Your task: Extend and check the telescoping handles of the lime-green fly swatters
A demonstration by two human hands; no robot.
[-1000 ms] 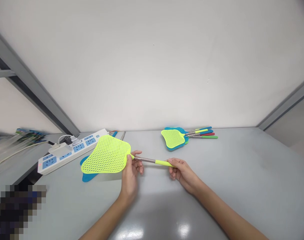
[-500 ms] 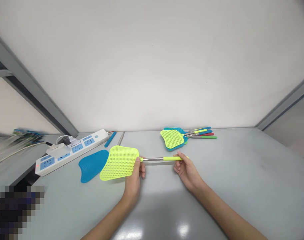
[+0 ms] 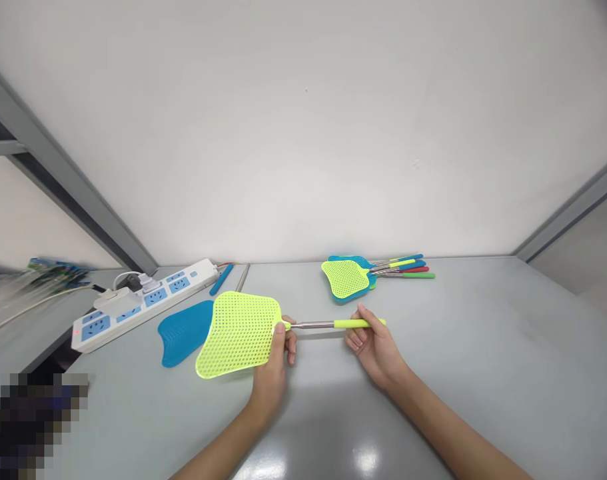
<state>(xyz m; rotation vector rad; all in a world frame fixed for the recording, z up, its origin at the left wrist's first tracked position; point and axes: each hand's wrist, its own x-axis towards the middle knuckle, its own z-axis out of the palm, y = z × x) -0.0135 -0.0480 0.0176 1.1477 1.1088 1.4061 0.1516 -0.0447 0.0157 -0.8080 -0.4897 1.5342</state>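
Observation:
A yellow-green fly swatter (image 3: 243,333) with a perforated head, a metal rod and a yellow-green grip is held level above the table. My left hand (image 3: 272,373) pinches its neck, thumb on top where the head meets the rod. At the other end, my right hand (image 3: 376,350) is closed on the grip, with the thumb and fingers around it. Partly behind the held head lies a blue swatter head (image 3: 186,330). Near it, towards the wall, are a blue handle (image 3: 221,280) and a thin metal rod (image 3: 242,277), apart from it.
A pile of several fly swatters (image 3: 346,279) lies by the wall, handles pointing right. A white power strip (image 3: 148,303) with plugs stretches along the left edge of the grey table (image 3: 483,347). Clear plastic packaging (image 3: 38,293) lies farther left.
The fly swatter has moved slightly towards me and to the right, with both hands still on it. Its head has tilted a little. The other things on the table lie unchanged.

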